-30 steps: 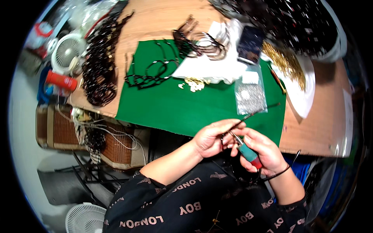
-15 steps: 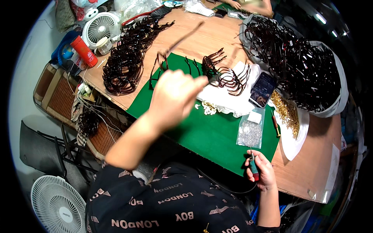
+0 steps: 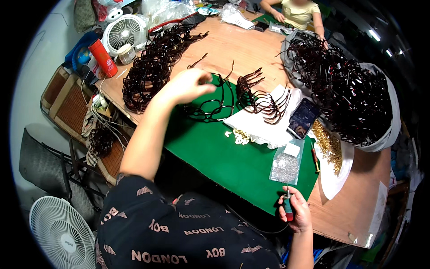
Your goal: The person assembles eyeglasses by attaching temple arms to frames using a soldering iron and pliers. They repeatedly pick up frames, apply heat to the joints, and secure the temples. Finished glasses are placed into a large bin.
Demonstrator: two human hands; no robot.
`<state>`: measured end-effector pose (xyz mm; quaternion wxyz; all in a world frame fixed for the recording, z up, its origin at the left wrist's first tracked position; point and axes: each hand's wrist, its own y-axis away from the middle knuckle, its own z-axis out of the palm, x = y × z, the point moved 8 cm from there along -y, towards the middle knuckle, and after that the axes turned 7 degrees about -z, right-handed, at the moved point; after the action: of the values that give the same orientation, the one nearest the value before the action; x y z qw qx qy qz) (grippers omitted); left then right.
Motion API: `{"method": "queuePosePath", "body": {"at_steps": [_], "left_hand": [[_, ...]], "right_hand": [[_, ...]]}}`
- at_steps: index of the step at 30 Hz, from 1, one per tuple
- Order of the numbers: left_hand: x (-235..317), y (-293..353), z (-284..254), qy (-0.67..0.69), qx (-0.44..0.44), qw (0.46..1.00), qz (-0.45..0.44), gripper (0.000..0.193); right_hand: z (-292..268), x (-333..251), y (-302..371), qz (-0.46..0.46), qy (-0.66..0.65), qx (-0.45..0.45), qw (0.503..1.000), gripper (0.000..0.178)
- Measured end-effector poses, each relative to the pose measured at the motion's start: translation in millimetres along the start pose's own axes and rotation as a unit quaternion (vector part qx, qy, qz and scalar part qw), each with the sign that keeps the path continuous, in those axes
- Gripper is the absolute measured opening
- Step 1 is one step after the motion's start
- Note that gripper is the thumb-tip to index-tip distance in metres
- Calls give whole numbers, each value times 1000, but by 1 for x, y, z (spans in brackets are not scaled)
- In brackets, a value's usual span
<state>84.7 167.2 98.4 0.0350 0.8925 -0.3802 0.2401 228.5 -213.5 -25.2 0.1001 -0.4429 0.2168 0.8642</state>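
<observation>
My left hand (image 3: 190,86) is over the far left of the green mat (image 3: 215,166), its fingers curled but apart, and nothing shows between them. Just beside and below it lie dark brown eyeglass frames (image 3: 210,114), partly hidden by the hand. To their right, more eyeglass frames (image 3: 268,105) stand in a row on a white cloth (image 3: 251,125). My right hand (image 3: 299,213) grips a powered screwdriver (image 3: 288,206) with a green and red handle at the mat's near right edge. Its tip points away from me, toward a clear bag of tiny parts (image 3: 285,166).
A long stack of eyeglass frames (image 3: 148,76) lies at left, and a big sack (image 3: 396,119) heaped with them stands at right. Around the mat are a phone (image 3: 303,117), small pale parts (image 3: 241,136), gold parts (image 3: 329,143) and a hand screwdriver (image 3: 316,160). A co-worker (image 3: 298,13) sits opposite.
My left hand has moved left and away from the row on the cloth. Eyeglass frames now lie on the mat beside it. My right hand still grips the powered screwdriver; the view has shifted slightly.
</observation>
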Motion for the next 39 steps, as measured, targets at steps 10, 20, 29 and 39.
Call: {"method": "queuePosePath", "body": {"at_steps": [10,20,29,39], "left_hand": [[-20,104,-5,191,71,976,77,14],[-8,171,-55,333,187,923,35,36],[-20,210,-79,581,76,788,188,51],[52,180,2,778,-73,598,178,37]], "right_hand": [[7,-30,11,7,263,36,964,31],[36,-47,-14,-131,754,81,638,28],[40,-40,0,-137,656,35,742,25],[50,-38,-13,-107,714,27,692,26]]}}
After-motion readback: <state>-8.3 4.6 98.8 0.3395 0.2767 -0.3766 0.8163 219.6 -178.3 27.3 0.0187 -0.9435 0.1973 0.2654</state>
